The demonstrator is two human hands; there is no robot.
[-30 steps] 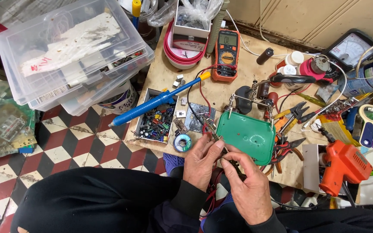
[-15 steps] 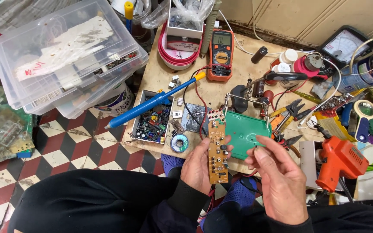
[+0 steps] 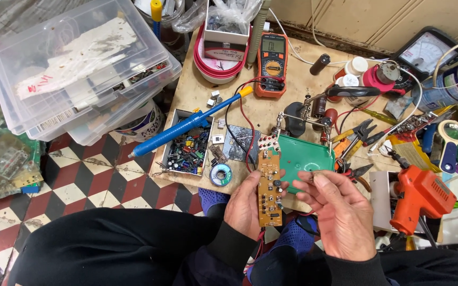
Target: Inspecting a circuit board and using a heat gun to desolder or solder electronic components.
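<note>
Hiding the circuit board (image 3: 269, 188) bottom edge, left hand (image 3: 247, 206) clasps it

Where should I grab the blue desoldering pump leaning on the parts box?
Grip the blue barrel at its middle, from above. It lies slanted across the parts box, its yellow tip over the table, and the mid-barrel is bare.

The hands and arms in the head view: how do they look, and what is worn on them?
Both hands are bare: the left hand and the right hand carry no gloves, rings or watch that I can see. Each forearm is covered by a long black sleeve ending in a ribbed cuff at the wrist.
</note>
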